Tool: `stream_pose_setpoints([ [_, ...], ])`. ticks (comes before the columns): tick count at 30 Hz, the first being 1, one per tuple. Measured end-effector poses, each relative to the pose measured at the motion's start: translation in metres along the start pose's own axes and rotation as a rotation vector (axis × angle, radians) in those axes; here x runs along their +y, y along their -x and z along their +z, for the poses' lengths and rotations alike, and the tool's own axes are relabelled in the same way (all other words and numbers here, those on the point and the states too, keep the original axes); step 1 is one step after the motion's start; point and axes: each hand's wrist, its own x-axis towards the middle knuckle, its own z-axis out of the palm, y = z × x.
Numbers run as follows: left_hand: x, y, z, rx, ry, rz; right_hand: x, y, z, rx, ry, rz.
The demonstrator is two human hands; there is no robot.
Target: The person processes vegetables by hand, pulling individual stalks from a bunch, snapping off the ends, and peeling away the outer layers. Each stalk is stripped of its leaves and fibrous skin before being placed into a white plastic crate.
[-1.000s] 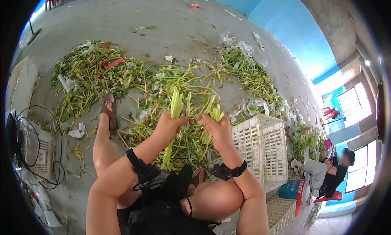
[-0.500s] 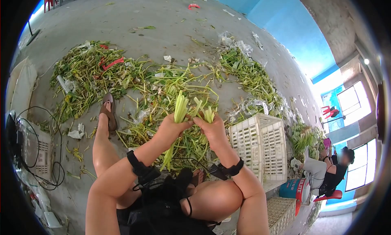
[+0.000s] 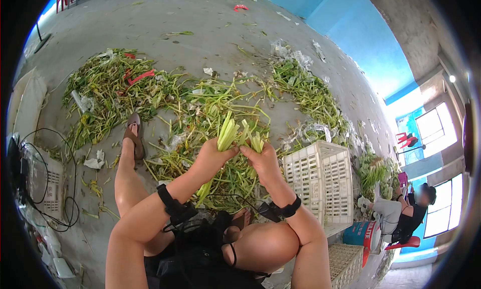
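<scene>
My left hand (image 3: 216,154) is closed round a bunch of pale green stalks (image 3: 228,133), whose cut ends point up and away from me. Beside it, my right hand (image 3: 260,157) grips a smaller bunch of stalks (image 3: 257,143). The two thumbs almost meet between the bunches. Lower parts of the left bunch hang under my left wrist. Beneath both hands lies a loose heap of green stalks and leaves (image 3: 235,181) on the floor.
A white plastic crate (image 3: 304,176) stands right of my right hand. Leaf piles (image 3: 112,88) with red strips lie ahead. A blue bucket (image 3: 356,232) and a seated person (image 3: 411,216) are at the right. Black cables (image 3: 75,199) loop at the left.
The stalks in my left hand tilt slightly more to the right. Otherwise the hands stay almost in place, with both bunches still held.
</scene>
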Motion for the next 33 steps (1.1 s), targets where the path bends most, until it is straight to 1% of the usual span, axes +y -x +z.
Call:
stream_pose_setpoints([
  [4, -0.004, 0.000, 0.002, 0.029, 0.013, 0.028, -0.001, 0.001, 0.002, 0.002, 0.013, 0.011],
  [6, -0.004, 0.001, 0.002, 0.010, 0.113, -0.029, 0.000, 0.001, 0.001, -0.010, -0.004, 0.015],
  [9, -0.007, 0.000, 0.003, 0.005, 0.234, -0.103, -0.001, 0.001, 0.003, -0.026, -0.178, 0.049],
  [12, -0.006, -0.001, 0.004, -0.001, 0.327, -0.143, -0.003, 0.000, 0.002, -0.055, -0.281, 0.117],
  [15, -0.006, -0.005, 0.000, 0.020, 0.408, -0.178, -0.001, 0.000, -0.001, -0.145, -0.273, 0.123],
  [16, -0.006, -0.007, -0.002, 0.035, 0.434, -0.191, -0.001, 0.000, 0.000, -0.133, -0.281, 0.120],
  [22, -0.001, -0.004, -0.002, 0.053, 0.378, -0.159, -0.005, 0.001, 0.003, -0.107, -0.329, 0.085],
  [25, -0.006, -0.011, -0.006, 0.096, 0.291, -0.151, -0.006, 0.003, 0.002, -0.130, -0.345, 0.068],
  [28, -0.009, -0.015, -0.005, 0.196, 0.324, -0.088, -0.011, 0.006, 0.001, -0.111, -0.382, 0.037],
  [30, -0.014, -0.020, -0.012, 0.210, 0.305, -0.094, -0.016, 0.006, -0.003, -0.102, -0.436, -0.006],
  [31, -0.016, -0.022, -0.015, 0.218, 0.296, -0.098, -0.018, 0.006, -0.005, -0.097, -0.416, -0.022],
  [33, -0.012, -0.019, -0.014, 0.173, 0.288, -0.079, -0.021, 0.008, -0.007, -0.082, -0.380, -0.056],
])
